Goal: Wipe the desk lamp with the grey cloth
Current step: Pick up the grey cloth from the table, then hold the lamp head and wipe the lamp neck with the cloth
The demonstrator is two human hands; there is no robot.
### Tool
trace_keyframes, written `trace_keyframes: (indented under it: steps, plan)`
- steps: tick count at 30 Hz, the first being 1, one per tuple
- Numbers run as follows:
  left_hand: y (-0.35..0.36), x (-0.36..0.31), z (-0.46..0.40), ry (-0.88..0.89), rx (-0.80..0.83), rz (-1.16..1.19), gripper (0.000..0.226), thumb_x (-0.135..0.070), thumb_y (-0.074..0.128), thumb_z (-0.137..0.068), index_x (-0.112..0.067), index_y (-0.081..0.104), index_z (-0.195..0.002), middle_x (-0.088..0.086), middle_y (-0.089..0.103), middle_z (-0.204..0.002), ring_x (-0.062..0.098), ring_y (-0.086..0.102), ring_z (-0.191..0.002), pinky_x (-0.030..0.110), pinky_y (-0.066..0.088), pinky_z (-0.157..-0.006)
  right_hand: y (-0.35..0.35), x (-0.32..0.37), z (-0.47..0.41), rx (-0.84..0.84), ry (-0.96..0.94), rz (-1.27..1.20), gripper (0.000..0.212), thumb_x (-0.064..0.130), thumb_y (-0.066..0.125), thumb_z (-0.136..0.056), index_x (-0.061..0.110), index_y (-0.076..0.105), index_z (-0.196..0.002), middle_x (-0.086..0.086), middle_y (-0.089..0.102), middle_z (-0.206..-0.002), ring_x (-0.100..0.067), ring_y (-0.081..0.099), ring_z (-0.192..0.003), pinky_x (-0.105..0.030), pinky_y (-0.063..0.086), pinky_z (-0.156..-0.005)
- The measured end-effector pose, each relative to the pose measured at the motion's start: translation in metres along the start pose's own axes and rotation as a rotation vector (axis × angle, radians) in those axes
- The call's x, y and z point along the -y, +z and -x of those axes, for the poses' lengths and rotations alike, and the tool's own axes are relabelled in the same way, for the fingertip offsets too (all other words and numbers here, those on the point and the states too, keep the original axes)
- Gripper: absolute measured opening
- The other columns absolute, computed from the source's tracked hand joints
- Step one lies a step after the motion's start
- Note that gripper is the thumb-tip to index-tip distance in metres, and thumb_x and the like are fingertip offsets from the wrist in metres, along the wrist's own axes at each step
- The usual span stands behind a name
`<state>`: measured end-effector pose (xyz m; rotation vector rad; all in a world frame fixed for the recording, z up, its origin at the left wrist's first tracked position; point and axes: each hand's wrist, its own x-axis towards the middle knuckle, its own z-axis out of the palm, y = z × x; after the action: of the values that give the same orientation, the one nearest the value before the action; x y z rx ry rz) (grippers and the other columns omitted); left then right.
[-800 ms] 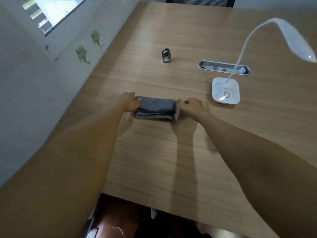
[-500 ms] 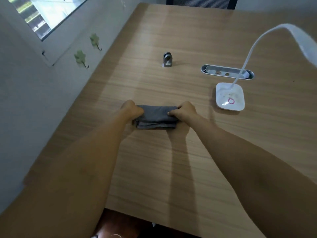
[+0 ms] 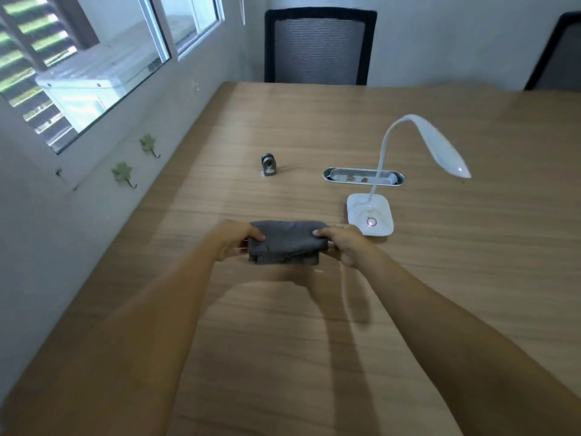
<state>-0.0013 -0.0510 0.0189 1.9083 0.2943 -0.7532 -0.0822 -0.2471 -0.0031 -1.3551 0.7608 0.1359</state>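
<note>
I see my left hand (image 3: 234, 240) and right hand (image 3: 341, 245) each pinching one end of the folded grey cloth (image 3: 286, 247), held between them over the wooden table (image 3: 471, 247), with the white desk lamp (image 3: 371, 215) standing just beyond the right hand.

Wooden table (image 3: 314, 127), window (image 3: 94, 58) (daylit), mesh chair (image 3: 319, 48)

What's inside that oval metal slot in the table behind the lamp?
The oval slot holds two small brownish bits, too small to identify. The lamp neck crosses in front, hiding a strip of it.
</note>
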Motion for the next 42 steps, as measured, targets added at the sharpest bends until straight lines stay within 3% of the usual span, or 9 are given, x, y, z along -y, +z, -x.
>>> trace_keyframes:
  steps: [6,13,17,20,25,29,35,38,42]
  plan:
    - [0.046,-0.021,0.011,-0.036,0.248,-0.102,0.014,-0.003,0.068,-0.081,-0.008,0.056,-0.086,0.004,0.056,-0.057,0.007,0.053,-0.036,0.020,0.048,-0.044,-0.069,-0.004,0.020,0.074,0.029,-0.135,0.018,0.011,0.039,-0.100,0.017,0.056,-0.095,-0.002,0.056,-0.084,-0.014,0.053,-0.072,-0.027,0.050,-0.063]
    - [0.098,-0.032,0.024,-0.014,0.397,-0.067,0.017,-0.003,0.069,-0.080,-0.011,0.058,-0.090,0.006,0.061,-0.083,0.013,0.058,-0.068,0.019,0.049,-0.058,-0.124,-0.018,0.044,0.002,0.073,-0.230,0.014,0.026,0.045,-0.097,0.021,0.058,-0.096,-0.004,0.056,-0.081,-0.022,0.057,-0.061,-0.031,0.051,-0.057]
    - [0.121,-0.033,0.035,-0.039,0.419,-0.011,0.016,0.000,0.063,-0.085,-0.011,0.056,-0.075,-0.002,0.064,-0.051,0.004,0.060,-0.040,0.013,0.046,-0.040,-0.136,-0.028,0.043,-0.111,0.044,-0.520,0.021,0.033,0.059,-0.089,0.014,0.063,-0.096,-0.004,0.064,-0.077,-0.013,0.065,-0.054,-0.019,0.056,-0.045]
    - [0.133,-0.032,0.042,-0.061,0.427,0.045,0.014,0.000,0.063,-0.084,-0.011,0.058,-0.078,0.000,0.066,-0.065,0.008,0.062,-0.056,0.012,0.049,-0.041,-0.140,-0.031,0.044,-0.109,0.010,-0.831,0.033,0.040,0.062,-0.086,0.007,0.064,-0.091,-0.005,0.062,-0.079,-0.013,0.064,-0.061,-0.017,0.059,-0.047]
    - [0.146,-0.027,0.044,-0.094,0.461,0.153,0.012,-0.003,0.067,-0.081,-0.009,0.062,-0.090,0.002,0.065,-0.079,0.010,0.058,-0.071,0.013,0.051,-0.045,-0.129,-0.027,0.046,0.006,-0.054,-0.963,0.052,0.057,0.053,-0.084,0.007,0.066,-0.087,-0.006,0.068,-0.076,-0.015,0.067,-0.073,-0.025,0.059,-0.069]
    - [0.153,-0.025,0.047,-0.091,0.497,0.206,0.011,-0.003,0.068,-0.081,-0.008,0.063,-0.089,0.003,0.065,-0.079,0.011,0.058,-0.073,0.015,0.053,-0.048,-0.110,-0.024,0.050,0.217,-0.037,-0.873,0.081,0.068,0.054,-0.076,0.008,0.053,-0.131,-0.014,0.058,-0.132,-0.028,0.052,-0.126,-0.044,0.037,-0.114]
    - [0.150,-0.044,0.054,-0.007,0.522,-0.147,0.033,-0.017,0.067,-0.085,-0.010,0.064,-0.117,0.001,0.070,-0.097,0.012,0.066,-0.082,0.022,0.056,-0.064,-0.108,-0.022,0.045,-0.112,-0.152,-0.632,0.050,-0.002,0.045,-0.089,0.019,0.039,-0.133,-0.015,0.060,-0.119,-0.034,0.059,-0.103,-0.041,0.053,-0.078]
    - [0.139,-0.084,0.056,0.237,0.322,-0.293,0.029,-0.040,0.054,-0.091,-0.024,0.062,-0.113,-0.003,0.061,-0.120,0.018,0.059,-0.103,0.032,0.048,-0.088,-0.136,-0.001,0.057,-0.262,-0.224,-0.487,0.044,-0.004,0.043,-0.087,0.019,0.038,-0.124,-0.014,0.059,-0.110,-0.029,0.057,-0.093,-0.041,0.051,-0.079]
    - [0.128,-0.158,0.077,0.565,0.255,-0.221,0.056,-0.051,0.022,-0.098,-0.028,0.034,-0.148,-0.005,0.029,-0.157,0.019,0.031,-0.142,0.040,0.029,-0.113,-0.172,0.048,0.092,-0.391,-0.514,-0.233,0.046,-0.011,0.042,-0.085,0.013,0.047,-0.124,-0.009,0.060,-0.103,-0.015,0.057,-0.075,-0.025,0.053,-0.063]
